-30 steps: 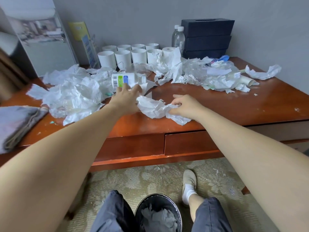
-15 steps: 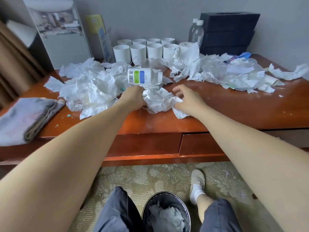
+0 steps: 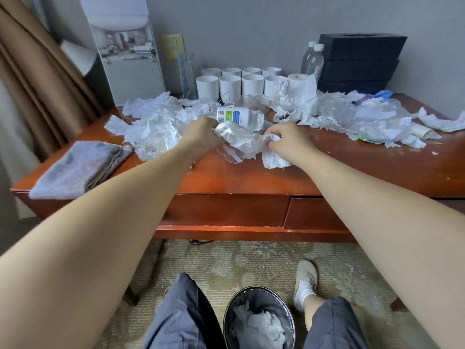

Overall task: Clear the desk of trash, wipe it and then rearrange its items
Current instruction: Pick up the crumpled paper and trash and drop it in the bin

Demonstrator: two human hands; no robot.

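Crumpled white paper point(image 3: 242, 141) lies at the middle of the reddish wooden desk point(image 3: 352, 172). My left hand point(image 3: 201, 133) grips its left side and my right hand point(image 3: 289, 139) grips its right side. A clear plastic cup point(image 3: 230, 154) lies under the paper, by my left hand. Just behind lies a white bottle point(image 3: 240, 117) with a green and blue label, on its side. More torn paper and plastic is heaped at the left point(image 3: 156, 122) and right point(image 3: 364, 119) of the desk. A black bin point(image 3: 259, 318) with paper in it stands on the floor between my legs.
A folded grey towel point(image 3: 78, 167) lies on the desk's left end. Several white mugs point(image 3: 230, 84), two water bottles point(image 3: 312, 61) and stacked black boxes point(image 3: 357, 61) stand along the wall. A framed picture point(image 3: 125, 46) leans at the back left. A curtain point(image 3: 32, 79) hangs at left.
Both hands have gathered the paper wad closer together, bunching it between them. The plastic cup now shows under it. The camera has tilted and shifted, showing more of the desk's left.
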